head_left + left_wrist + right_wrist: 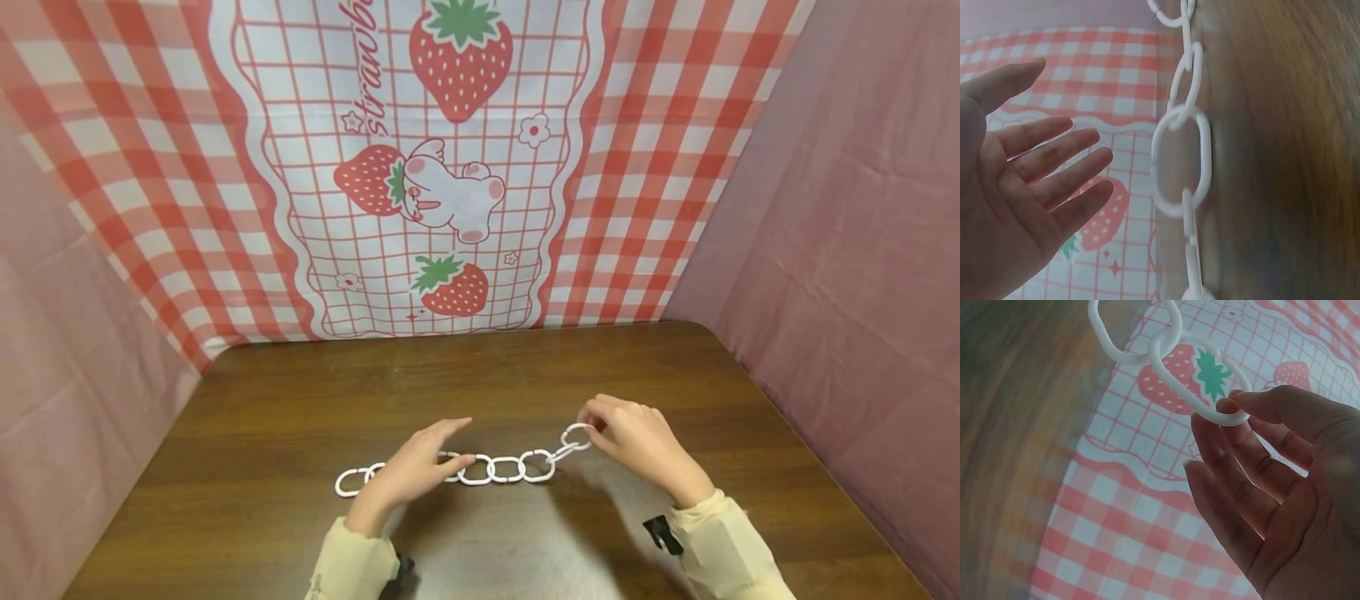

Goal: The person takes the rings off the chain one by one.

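Note:
A white plastic chain of oval links (506, 481) stretches from left to right over the brown table. At its right end, my right hand (630, 433) pinches the last link (1200, 406) between thumb and fingertips, holding that end raised. My left hand (420, 467) hovers over the left half of the chain and hides some of its links in the head view. In the left wrist view the fingers (1060, 169) are spread and hold nothing, with the chain (1209, 150) running beside them. The chain's left end link (348, 483) lies on the table.
The wooden table (480, 367) reaches back to a red-and-white checked cloth (645, 167) printed with strawberries. Pink fabric hangs at the left (67, 333) and right (840, 250). Dark straps with small devices sit at both cream sleeves (731, 542).

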Tool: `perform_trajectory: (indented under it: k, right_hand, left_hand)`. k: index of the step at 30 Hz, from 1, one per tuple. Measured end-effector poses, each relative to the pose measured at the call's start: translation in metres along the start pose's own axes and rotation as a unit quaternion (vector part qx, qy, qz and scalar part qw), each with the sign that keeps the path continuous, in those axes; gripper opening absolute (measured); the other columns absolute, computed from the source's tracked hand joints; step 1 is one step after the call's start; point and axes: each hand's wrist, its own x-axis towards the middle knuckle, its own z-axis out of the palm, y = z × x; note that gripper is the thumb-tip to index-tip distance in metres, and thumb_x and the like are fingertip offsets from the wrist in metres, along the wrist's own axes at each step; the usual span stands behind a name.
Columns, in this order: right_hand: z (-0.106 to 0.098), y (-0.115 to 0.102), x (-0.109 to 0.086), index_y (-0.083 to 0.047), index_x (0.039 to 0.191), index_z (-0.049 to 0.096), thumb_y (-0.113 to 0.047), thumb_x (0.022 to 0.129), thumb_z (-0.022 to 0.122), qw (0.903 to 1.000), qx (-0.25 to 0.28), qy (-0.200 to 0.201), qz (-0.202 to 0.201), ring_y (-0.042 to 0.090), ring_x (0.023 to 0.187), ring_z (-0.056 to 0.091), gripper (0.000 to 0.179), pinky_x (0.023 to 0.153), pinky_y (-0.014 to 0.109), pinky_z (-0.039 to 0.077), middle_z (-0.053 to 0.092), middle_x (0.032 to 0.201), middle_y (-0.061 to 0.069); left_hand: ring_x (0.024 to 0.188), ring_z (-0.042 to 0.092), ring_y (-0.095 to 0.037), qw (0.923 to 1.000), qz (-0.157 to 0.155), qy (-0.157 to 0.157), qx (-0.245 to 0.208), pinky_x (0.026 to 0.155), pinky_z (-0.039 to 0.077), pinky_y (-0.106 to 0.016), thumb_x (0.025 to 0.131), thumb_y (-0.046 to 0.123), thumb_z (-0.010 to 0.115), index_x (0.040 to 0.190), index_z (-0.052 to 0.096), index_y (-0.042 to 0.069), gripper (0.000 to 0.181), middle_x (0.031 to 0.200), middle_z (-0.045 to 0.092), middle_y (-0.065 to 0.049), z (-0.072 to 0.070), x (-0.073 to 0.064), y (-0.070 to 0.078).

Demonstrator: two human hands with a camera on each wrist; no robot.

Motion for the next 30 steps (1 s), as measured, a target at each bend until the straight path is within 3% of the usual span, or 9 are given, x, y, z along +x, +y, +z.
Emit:
perform_trajectory:
  k: [10,19,30]
  right_hand:
    - [-0.007,-0.008,0.006,-0.023,0.082,0.067,-0.006,0.075,0.074,0.9998,-0.006,0.007,-0.015,0.005,0.061,0.058,0.019,0.046,0.02,0.037,0.06,0.074,-0.016]
    - [-0.013,-0.014,0.01,-0.024,0.081,0.066,-0.009,0.077,0.075,0.9996,-0.019,0.0,-0.019,-0.001,0.059,0.052,0.018,0.046,0.019,0.036,0.058,0.073,-0.017]
    - [-0.017,-0.022,0.013,-0.023,0.082,0.066,-0.01,0.077,0.075,0.999,-0.026,0.006,-0.035,-0.002,0.058,0.052,0.016,0.044,0.017,0.034,0.06,0.075,-0.015]
  left_hand:
    - [0.132,0.049,-0.033,0.9988,0.043,-0.022,-0.003,0.111,0.038,-0.05,0.095,0.026,0.062,0.14,0.047,0.0,0.054,0.14,0.053,-0.018,0.018,0.014,0.014]
    - [0.131,0.05,-0.03,0.9968,0.074,-0.029,-0.009,0.112,0.039,-0.045,0.094,0.024,0.062,0.14,0.047,0.0,0.054,0.14,0.054,-0.016,0.036,0.027,0.025]
    - [0.134,0.047,-0.026,0.9964,0.073,-0.033,-0.027,0.114,0.038,-0.041,0.095,0.025,0.062,0.144,0.043,0.006,0.056,0.145,0.05,-0.011,0.05,0.036,0.034]
